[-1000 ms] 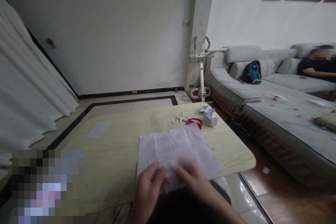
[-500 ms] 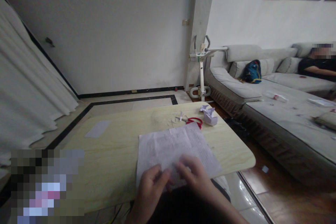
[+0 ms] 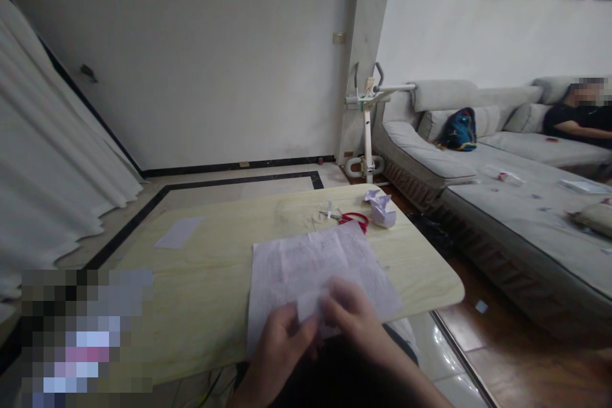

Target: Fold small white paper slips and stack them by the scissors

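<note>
A small white piece of paper (image 3: 308, 305) is pinched between my two hands, just above the near part of a printed sheet. My left hand (image 3: 287, 338) grips its left side, thumb laid over it. At its right side, my right hand (image 3: 349, 309) has its fingers curled together and slightly blurred. The larger printed sheet (image 3: 306, 261), creased and covered in faint text, lies on the pale wooden table (image 3: 215, 293) under my hands. Beyond its far edge rest red-handled scissors (image 3: 354, 222), beside thin paper scraps (image 3: 315, 220).
Crumpled paper (image 3: 382, 211) sits at the table's far right corner, and a flat white paper (image 3: 179, 233) lies on the left. To the right is a grey sofa (image 3: 516, 204) with a blue backpack (image 3: 459, 129) and a seated person (image 3: 581, 118). An exercise machine (image 3: 367, 127) stands behind the table.
My hands have shifted slightly, and the small white piece between them now shows more clearly. The printed sheet, scissors and crumpled paper stay in place.
</note>
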A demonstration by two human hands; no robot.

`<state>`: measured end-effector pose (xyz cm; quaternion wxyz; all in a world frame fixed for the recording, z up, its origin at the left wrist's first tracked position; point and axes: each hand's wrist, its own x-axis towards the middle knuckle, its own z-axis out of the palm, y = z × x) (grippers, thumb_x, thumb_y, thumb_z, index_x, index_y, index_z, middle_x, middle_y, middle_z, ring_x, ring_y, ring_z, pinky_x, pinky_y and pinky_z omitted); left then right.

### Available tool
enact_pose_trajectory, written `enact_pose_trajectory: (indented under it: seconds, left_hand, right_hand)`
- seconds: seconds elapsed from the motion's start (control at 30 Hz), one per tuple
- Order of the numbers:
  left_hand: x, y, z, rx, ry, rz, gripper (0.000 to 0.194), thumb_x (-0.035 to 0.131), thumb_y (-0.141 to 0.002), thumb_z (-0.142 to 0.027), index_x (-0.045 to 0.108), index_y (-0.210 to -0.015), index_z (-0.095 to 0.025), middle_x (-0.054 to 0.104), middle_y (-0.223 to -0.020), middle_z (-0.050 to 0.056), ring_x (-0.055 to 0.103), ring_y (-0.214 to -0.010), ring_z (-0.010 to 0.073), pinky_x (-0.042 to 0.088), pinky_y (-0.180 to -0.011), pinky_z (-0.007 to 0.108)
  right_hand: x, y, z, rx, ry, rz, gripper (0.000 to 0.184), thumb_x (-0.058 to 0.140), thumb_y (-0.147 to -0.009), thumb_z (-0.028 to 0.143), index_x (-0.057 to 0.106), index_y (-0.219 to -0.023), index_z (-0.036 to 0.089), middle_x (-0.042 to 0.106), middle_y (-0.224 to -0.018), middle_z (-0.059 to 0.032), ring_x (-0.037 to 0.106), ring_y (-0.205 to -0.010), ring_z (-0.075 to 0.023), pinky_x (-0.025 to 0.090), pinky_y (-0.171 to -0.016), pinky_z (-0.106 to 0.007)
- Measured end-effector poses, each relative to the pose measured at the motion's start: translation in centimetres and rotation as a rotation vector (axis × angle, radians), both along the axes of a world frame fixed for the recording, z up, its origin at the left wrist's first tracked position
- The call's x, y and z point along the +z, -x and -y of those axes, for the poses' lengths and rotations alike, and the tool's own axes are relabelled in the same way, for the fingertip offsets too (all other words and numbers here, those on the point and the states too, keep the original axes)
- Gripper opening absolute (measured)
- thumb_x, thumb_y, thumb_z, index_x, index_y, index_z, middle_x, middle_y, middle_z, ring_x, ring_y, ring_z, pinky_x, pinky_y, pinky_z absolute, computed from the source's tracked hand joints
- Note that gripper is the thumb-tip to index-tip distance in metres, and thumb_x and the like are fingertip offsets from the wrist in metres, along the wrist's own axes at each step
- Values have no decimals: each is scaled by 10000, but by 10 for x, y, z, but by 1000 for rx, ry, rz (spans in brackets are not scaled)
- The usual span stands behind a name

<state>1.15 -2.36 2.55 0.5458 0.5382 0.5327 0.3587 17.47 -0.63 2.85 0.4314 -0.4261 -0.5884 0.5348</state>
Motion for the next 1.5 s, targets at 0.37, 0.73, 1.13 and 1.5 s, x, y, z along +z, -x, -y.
enact_pose_trajectory:
  seconds: [0.37, 0.73, 1.13, 1.5]
  left_hand:
    - [-2, 6, 2, 109, -14, 236, 346, 632, -821, -392, 556, -553, -187, 542, -473, -41, 518, -452, 108, 440, -484, 207]
    - [-10, 8, 1, 211, -100, 216, 274, 606, -859, -435, 629, -757, -182, 644, -604, -19, 584, -498, 131, 492, -489, 223]
    - [2, 13, -4, 121, -375, -144, 209, 593, -872, -351, 677, -746, -208, 676, -651, 2, 662, -627, 182, 535, -613, 241]
    - [-13, 12, -3, 111, -416, -258, 248, 543, -929, -368, 694, -807, -214, 665, -638, -6, 638, -565, 166, 494, -565, 220]
  right_hand:
    - [1, -2, 3, -63, -180, 11, 213, 578, -883, 246, 588, -1095, 223, 629, -934, -33, 575, -787, -175, 490, -745, -304]
    - [0, 0, 0, -15, -422, 92, 113, 610, -868, 142, 674, -928, 213, 595, -984, -48, 573, -857, -177, 485, -770, -295]
    - [-3, 3, 0, -135, -306, 155, 148, 621, -874, 282, 618, -754, 197, 611, -696, 0, 571, -680, -171, 469, -668, -289]
    - [-8, 4, -2, -154, -256, 177, 156, 625, -873, 309, 650, -775, 190, 635, -696, -7, 568, -676, -170, 464, -654, -284]
